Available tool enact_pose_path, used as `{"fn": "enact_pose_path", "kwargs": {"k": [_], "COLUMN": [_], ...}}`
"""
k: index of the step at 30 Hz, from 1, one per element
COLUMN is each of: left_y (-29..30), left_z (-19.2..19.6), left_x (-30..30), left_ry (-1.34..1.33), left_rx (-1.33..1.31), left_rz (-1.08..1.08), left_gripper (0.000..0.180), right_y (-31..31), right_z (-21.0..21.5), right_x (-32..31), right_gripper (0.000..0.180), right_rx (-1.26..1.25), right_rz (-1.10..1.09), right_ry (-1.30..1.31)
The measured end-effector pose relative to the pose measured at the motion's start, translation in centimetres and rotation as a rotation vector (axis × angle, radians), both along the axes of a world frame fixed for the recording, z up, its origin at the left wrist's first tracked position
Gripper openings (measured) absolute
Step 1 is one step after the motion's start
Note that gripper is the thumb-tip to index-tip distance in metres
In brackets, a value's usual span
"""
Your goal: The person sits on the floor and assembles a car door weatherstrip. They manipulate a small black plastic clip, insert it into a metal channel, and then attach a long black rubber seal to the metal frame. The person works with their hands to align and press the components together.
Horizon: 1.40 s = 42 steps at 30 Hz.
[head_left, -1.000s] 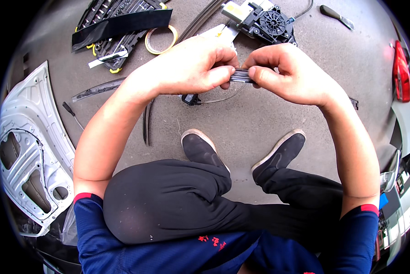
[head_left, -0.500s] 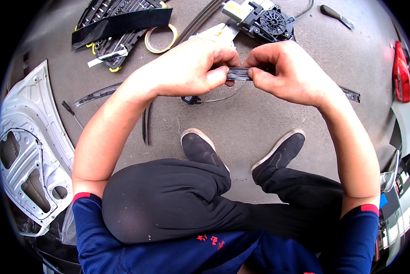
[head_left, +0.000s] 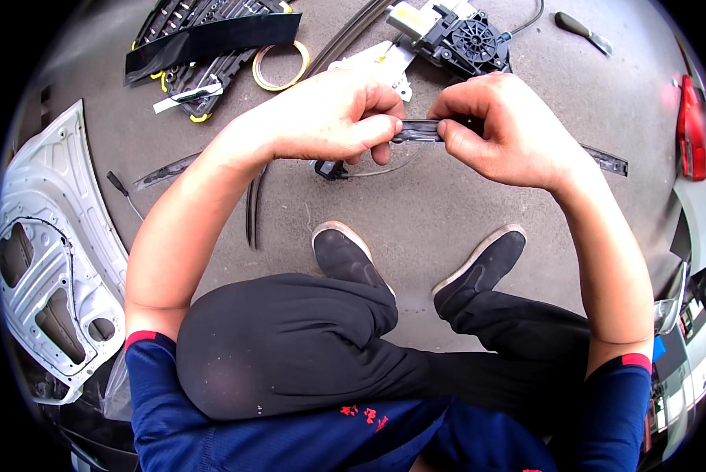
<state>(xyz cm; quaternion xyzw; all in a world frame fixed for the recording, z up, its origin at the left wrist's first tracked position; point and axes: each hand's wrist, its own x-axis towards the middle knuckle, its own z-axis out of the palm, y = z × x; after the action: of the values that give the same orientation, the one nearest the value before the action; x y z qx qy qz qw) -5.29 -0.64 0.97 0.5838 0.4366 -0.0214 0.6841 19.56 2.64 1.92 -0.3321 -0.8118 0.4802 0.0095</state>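
I see both sets of fingers pinched shut on one short dark strip [head_left: 417, 130], the left hand [head_left: 329, 118] clamping its left end and the right hand [head_left: 504, 130] its right end, held level in the air above the concrete floor [head_left: 416, 212] ahead of my shoes. I judge this a working-over of the strip between the hands (bending or straightening, I cannot tell which), so the next move calls for steady, even pressure from both thumbs, with the black motor unit [head_left: 467, 39] and tape ring [head_left: 280, 65] lying well beyond

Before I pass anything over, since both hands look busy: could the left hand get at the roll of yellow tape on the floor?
Probably not at once. The left hand and right hand both pinch a small dark strip. The tape roll lies just beyond, nothing covering it.
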Motion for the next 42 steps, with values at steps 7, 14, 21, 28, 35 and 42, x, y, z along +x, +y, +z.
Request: {"fn": "enact_pose_path", "kwargs": {"k": [7,14,21,28,35,42], "left_y": [-1.2,-0.4,-1.0,-0.8,-1.0,-1.7], "left_z": [-1.4,0.6,-0.4,1.4,1.8,2.6], "left_x": [-0.2,0.7,0.7,0.6,0.8,1.1], "left_ry": [-0.122,-0.045,-0.047,-0.074,-0.076,-0.118], "left_rx": [0.183,-0.064,-0.034,-0.068,0.073,-0.089], "left_rz": [0.042,0.138,0.037,0.058,0.009,0.144], "left_gripper": [0.018,0.015,0.020,0.022,0.026,0.028], "right_y": [-0.1,0.0,0.8,-0.5,-1.2,-1.1], "right_z": [-0.5,-0.6,0.2,3.4,3.5,4.2], "right_x": [0.2,0.5,1.6,2.1,2.3,2.4], "right_gripper": [0.018,0.018,0.032,0.039,0.033,0.025], "right_rx": [0.115,0.100,0.092,0.385,0.290,0.421], "right_rz": [0.009,0.036,0.024,0.304,0.184,0.219], "right_ry": [0.050,0.060,0.111,0.063,0.002,0.035]}}
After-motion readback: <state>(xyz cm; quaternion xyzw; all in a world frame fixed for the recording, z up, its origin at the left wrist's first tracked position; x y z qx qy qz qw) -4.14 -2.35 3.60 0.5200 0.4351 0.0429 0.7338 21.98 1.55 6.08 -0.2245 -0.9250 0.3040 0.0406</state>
